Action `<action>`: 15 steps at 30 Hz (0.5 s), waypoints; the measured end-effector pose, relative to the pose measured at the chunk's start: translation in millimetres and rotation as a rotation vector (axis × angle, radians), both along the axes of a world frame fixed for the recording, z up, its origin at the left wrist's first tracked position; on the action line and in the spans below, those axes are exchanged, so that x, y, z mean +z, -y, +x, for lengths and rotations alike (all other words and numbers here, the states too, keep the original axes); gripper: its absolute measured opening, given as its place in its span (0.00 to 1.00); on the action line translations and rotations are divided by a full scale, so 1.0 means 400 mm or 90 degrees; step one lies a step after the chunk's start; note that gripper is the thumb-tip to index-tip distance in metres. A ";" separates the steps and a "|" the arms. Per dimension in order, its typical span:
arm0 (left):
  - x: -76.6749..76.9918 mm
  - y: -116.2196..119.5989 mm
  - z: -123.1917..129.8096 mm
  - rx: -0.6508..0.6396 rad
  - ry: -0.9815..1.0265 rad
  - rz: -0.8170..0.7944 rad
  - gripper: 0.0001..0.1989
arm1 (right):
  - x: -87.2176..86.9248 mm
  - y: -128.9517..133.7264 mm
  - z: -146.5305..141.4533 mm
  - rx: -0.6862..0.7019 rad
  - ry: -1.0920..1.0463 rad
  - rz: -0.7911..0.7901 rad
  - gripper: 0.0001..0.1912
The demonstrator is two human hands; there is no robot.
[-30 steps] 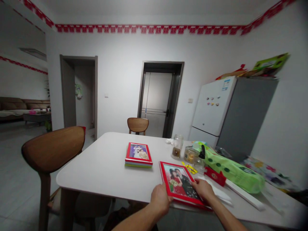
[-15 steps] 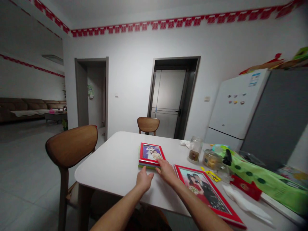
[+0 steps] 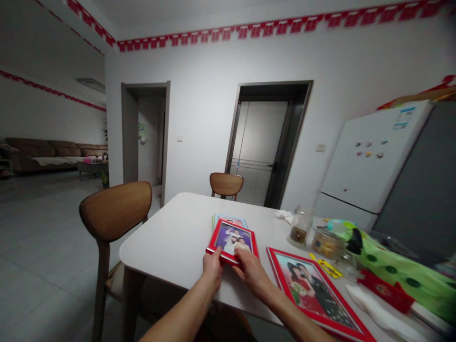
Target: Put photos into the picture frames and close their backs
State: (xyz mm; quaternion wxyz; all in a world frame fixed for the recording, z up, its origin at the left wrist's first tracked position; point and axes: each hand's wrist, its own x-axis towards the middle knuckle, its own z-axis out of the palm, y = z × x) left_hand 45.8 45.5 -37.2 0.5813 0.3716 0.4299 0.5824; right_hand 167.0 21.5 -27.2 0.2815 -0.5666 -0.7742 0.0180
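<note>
Both my hands grip the near edge of a small red picture frame (image 3: 233,236), thumbs on top of it. My left hand (image 3: 213,267) is closed on its near left corner, and my right hand (image 3: 249,268) on the near right part. The frame is tilted and lifted off a light blue picture frame (image 3: 238,221), which lies behind and partly under it, mostly hidden. To the right, a larger red picture frame (image 3: 317,292) with a photo of a couple lies flat on the table, below my right forearm in part.
The white table (image 3: 160,237) also bears a glass jar (image 3: 299,225), a lidded container (image 3: 325,242), a green bag (image 3: 399,270), a red box (image 3: 384,289) and white tissue (image 3: 381,313). Wooden chairs stand at the left (image 3: 117,209) and far side (image 3: 226,184). A fridge (image 3: 366,161) stands at the right.
My hands have taken hold of the small red frame, raised it off the stack and drawn it nearer. The light blue frame beneath now shows. The view has turned slightly left.
</note>
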 end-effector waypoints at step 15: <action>0.087 0.314 -0.056 -0.226 -0.617 0.671 0.20 | 0.111 0.245 0.001 -0.020 -0.954 -0.232 0.32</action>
